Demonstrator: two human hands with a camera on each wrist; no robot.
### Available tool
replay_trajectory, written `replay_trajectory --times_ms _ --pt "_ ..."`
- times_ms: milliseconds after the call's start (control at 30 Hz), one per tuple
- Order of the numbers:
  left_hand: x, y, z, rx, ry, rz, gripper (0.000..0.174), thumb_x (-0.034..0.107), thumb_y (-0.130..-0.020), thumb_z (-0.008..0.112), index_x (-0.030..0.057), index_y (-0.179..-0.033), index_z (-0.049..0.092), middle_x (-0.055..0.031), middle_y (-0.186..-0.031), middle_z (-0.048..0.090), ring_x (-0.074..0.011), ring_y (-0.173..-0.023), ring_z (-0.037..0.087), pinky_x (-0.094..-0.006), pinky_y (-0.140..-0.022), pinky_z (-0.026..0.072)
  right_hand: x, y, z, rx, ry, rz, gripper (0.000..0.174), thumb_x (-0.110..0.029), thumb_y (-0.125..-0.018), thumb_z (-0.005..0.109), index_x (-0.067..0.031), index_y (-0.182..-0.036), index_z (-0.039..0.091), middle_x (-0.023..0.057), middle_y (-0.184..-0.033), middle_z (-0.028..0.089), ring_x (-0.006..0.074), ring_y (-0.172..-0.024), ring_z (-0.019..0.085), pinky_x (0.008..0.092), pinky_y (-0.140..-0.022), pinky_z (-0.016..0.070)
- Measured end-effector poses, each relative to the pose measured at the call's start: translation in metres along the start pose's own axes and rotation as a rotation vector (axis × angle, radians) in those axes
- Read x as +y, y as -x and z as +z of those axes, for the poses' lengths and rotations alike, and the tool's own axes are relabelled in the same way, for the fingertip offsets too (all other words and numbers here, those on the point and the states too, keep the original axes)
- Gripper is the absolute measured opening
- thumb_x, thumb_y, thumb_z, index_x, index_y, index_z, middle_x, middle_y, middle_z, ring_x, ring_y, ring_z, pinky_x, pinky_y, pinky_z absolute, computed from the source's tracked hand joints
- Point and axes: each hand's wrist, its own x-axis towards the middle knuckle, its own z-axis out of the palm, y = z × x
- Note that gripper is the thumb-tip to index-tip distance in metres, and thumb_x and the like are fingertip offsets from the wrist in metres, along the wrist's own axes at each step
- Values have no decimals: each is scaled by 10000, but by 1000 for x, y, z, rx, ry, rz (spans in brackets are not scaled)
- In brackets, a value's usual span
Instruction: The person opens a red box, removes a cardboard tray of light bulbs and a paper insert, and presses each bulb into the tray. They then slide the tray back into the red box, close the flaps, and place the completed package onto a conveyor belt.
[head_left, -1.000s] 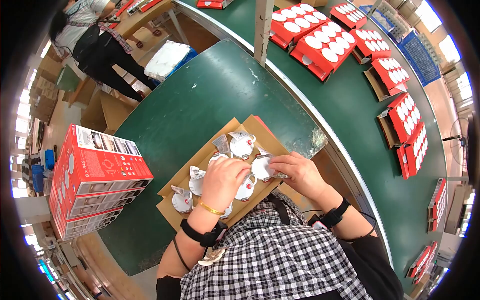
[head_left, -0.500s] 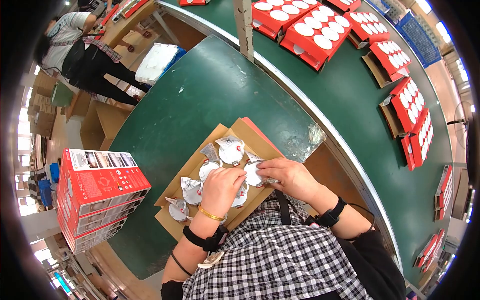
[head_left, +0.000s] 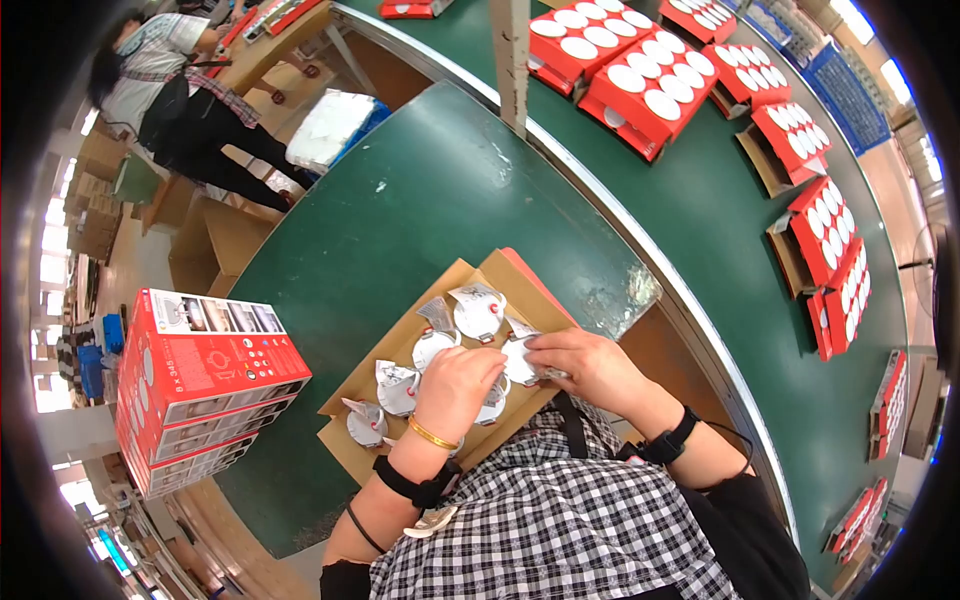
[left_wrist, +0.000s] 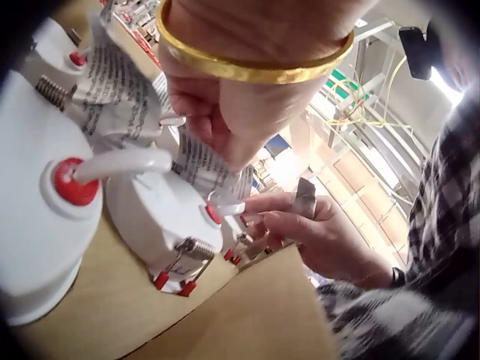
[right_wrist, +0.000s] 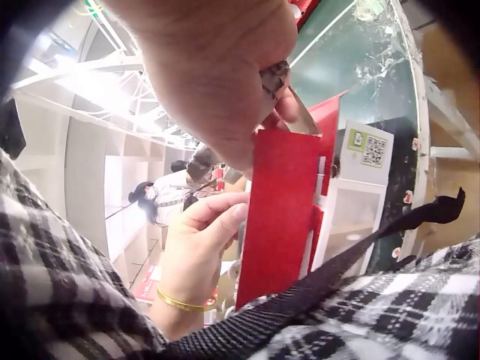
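Note:
An open carton (head_left: 345, 440) holds several white round fixtures (head_left: 396, 390) with printed paper leaflets (head_left: 436, 315). In the left wrist view, one fixture (left_wrist: 154, 214) shows a red fitting and a metal spring. My left hand (head_left: 455, 388) is over the carton's middle, fingers bent close to a leaflet (left_wrist: 199, 161); what its fingertips touch is hidden. My right hand (head_left: 590, 368), at the carton's right corner beside another fixture (head_left: 518, 358), pinches a small grey crumpled piece (left_wrist: 304, 198), which shows in both wrist views.
Stacked red printed boxes (head_left: 215, 370) stand left on the green table (head_left: 390, 190). Beyond a metal post (head_left: 512, 60), several red boxes of white discs (head_left: 650, 85) lie along a green surface. A person (head_left: 190, 110) stands at the upper left, near a white wrapped bundle (head_left: 330, 128).
The head view has shifted slightly. Both hands stay over the same part of the carton, with only small finger movements visible.

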Motion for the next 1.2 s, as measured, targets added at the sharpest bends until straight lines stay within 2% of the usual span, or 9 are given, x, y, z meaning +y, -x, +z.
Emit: replay_trajectory --times_ms 133,233,400,467,767,833,1033,1167,1200 --pt "-3 -8 -21 167 -45 7 116 90 -792 746 72 -901 711 -49 -912 712 -255 -825 631 -387 -743 496 -13 -14 -22 4 55 -37 504 -29 -601 802 -124 -1091 730 18 -1139 695 242 -969 659 348 -839 555" --pt "-13 -28 -37 257 -218 21 130 78 -782 754 86 -905 714 -27 -915 712 -246 -843 611 -377 -762 486 -23 -41 -29 -39 132 -118 424 -73 -681 762 -135 -1097 710 -6 -1139 677 221 -997 628 343 -836 552" --pt "-33 -37 -41 185 -273 76 126 84 -755 763 110 -867 711 -4 -878 697 -231 -824 592 -364 -742 465 -2 -73 -5 -22 249 -193 403 -78 -681 743 -127 -1079 705 -11 -1151 668 212 -994 613 332 -845 547" --pt "-32 -36 -46 109 -332 36 120 101 -739 773 123 -839 711 2 -848 686 -228 -806 587 -365 -729 461 2 -76 -3 -19 285 -190 391 -87 -685 743 -122 -1073 703 -11 -1152 666 211 -994 612 327 -853 546" --pt "-31 -32 -34 95 -329 -52 83 129 -736 767 133 -812 734 6 -792 691 -227 -788 589 -367 -725 460 -1 -71 13 -21 238 -128 492 -150 -658 812 -139 -1131 678 -14 -1224 642 208 -994 620 335 -848 546" --pt "-28 -32 -33 94 -324 -73 78 133 -740 763 129 -812 734 2 -796 696 -228 -792 590 -367 -725 459 -2 -70 16 20 256 -130 446 -164 -691 779 -93 -1118 673 -3 -1169 634 205 -964 605 327 -846 535" --pt "-29 -31 -29 109 -280 -115 68 130 -750 755 112 -811 733 -12 -806 713 -236 -791 598 -371 -727 460 -5 -69 25 66 301 -114 436 -158 -698 738 -79 -1120 668 -5 -1077 623 197 -900 597 326 -802 533" --pt "-30 -30 -28 113 -263 -109 64 123 -756 755 97 -809 732 -26 -801 716 -241 -787 606 -376 -731 463 -6 -68 27 81 304 -110 426 -153 -700 718 -76 -1116 668 -7 -1070 623 195 -886 595 324 -789 532" --pt "-30 -30 -28 113 -263 -109 64 123 -756 755 97 -809 732 -26 -801 716 -241 -787 606 -376 -731 463 -5 -68 27 49 306 -81 480 -163 -675 759 -87 -1140 665 -8 -1127 624 199 -924 598 329 -819 531"
